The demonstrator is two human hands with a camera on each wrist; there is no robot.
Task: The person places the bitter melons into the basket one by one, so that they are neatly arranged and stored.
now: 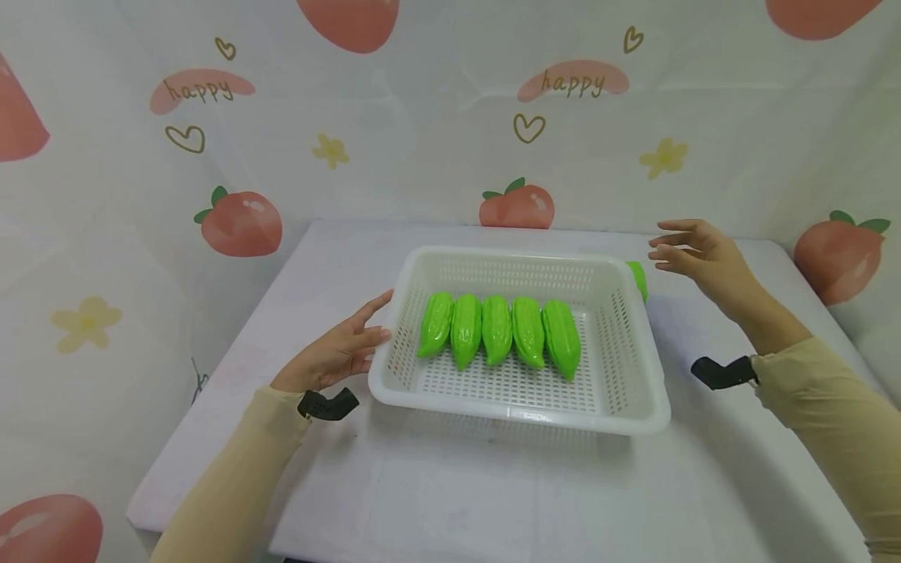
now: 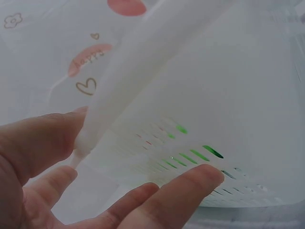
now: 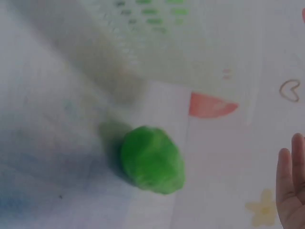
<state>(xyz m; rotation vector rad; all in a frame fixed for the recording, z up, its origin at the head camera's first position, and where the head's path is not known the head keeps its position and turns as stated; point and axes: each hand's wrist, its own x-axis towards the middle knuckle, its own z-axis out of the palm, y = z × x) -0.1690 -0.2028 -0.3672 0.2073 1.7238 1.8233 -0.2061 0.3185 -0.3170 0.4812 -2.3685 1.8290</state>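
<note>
Several bright green toy bitter melons [image 1: 497, 330] lie side by side in a white slotted plastic basket [image 1: 629, 391]. My left hand [image 1: 338, 349] rests at the basket's left side. In the left wrist view, its fingers [image 2: 190, 183] stretch along the outer wall below the rim. My right hand [image 1: 700, 254] hovers past the basket's far right corner with fingers apart and nothing in them. Below and left of it another green piece [image 1: 637, 279] shows behind the basket's right rim. The right wrist view has this green piece [image 3: 152, 160] blurred, apart from the hand's fingertips.
The basket stands on a table with a white cover [image 1: 450, 485]. Behind the table hangs a white cloth backdrop [image 1: 422, 117] printed with peaches, hearts and flowers. A black wrist device [image 1: 721, 373] is strapped to the right sleeve, and another [image 1: 328, 404] to the left.
</note>
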